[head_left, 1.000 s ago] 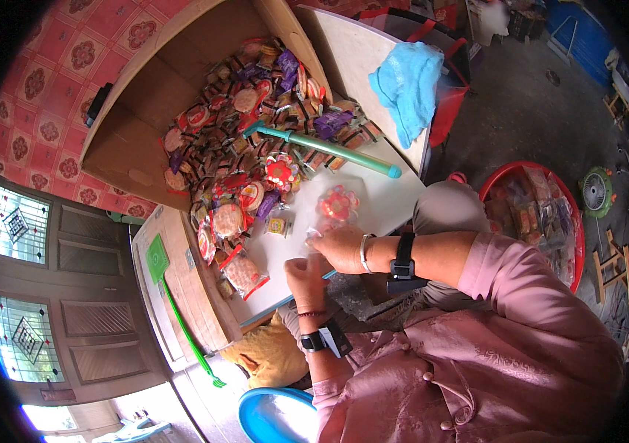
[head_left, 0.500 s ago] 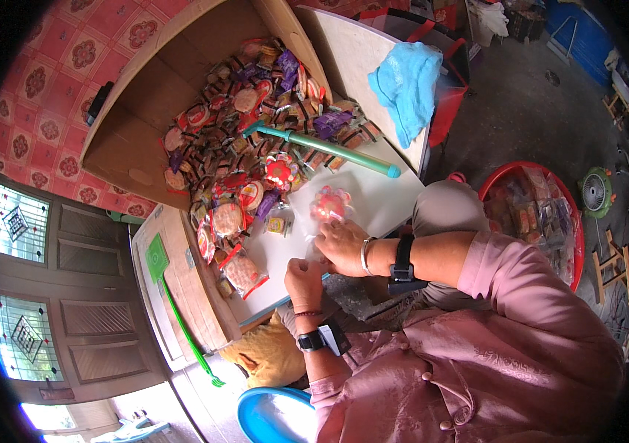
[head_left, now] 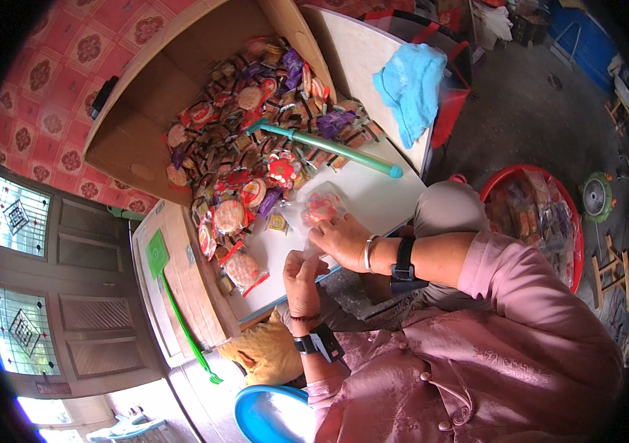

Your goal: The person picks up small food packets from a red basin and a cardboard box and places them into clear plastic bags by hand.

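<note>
A clear plastic bag (head_left: 323, 208) with a red and pink piece inside lies at the white tabletop's near edge. My right hand (head_left: 340, 241) is closed on the bag's near part, knuckles up. Just left of it, my left hand (head_left: 303, 280) pinches the bag's near end, with fingertips pressed together. The fingertips of both hands are partly hidden. Beyond the bag sits a red, flower-shaped packet (head_left: 283, 170). A small yellow packet (head_left: 277, 222) and a bag of round pale biscuits (head_left: 243, 269) are left of the bag.
A tipped cardboard box (head_left: 148, 92) spills a heap of wrapped snacks (head_left: 255, 122) over the white tabletop (head_left: 373, 196). Across it lies a green rake-like tool (head_left: 329, 148). Nearby are a blue cloth (head_left: 412, 92), a red basin of packets (head_left: 576, 244) and a green fly swatter (head_left: 158, 255).
My left hand has risen slightly toward the bag and its wrist has turned. My right hand and the bag have shifted a little to the left.
</note>
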A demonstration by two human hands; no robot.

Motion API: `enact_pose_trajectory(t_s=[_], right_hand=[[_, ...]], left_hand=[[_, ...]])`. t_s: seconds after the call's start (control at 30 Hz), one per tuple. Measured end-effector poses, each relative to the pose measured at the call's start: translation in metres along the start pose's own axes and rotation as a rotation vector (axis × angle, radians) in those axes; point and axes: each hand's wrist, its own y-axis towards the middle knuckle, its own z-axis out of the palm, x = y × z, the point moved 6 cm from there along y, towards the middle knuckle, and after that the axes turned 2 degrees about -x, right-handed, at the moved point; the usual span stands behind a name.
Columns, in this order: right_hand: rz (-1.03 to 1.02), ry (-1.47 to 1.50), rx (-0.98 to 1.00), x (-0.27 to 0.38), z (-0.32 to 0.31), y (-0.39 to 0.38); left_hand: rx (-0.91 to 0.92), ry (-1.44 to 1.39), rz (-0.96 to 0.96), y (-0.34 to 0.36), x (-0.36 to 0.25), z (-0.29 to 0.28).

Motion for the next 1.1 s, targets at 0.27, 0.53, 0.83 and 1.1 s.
enact_pose_trajectory(t_s=[0.27,0.53,0.83,1.1], right_hand=[[0.385,0.614,-0.103,-0.044,-0.037,0.023],[0.474,1.409,0.072,-0.044,-0.038,0.028],[0.553,1.557,0.134,-0.044,-0.025,0.027],[0.608,1.483,0.096,-0.047,-0.013,0.021]], left_hand=[[0.092,-0.137,-0.144,0.000,0.009,-0.003],[0.495,-0.785,-0.188,-0.006,0.040,0.026],[-0.031,-1.012,-0.092,0.006,0.028,0.002],[-0.012,-1.061,-0.050,0.000,0.018,0.001]])
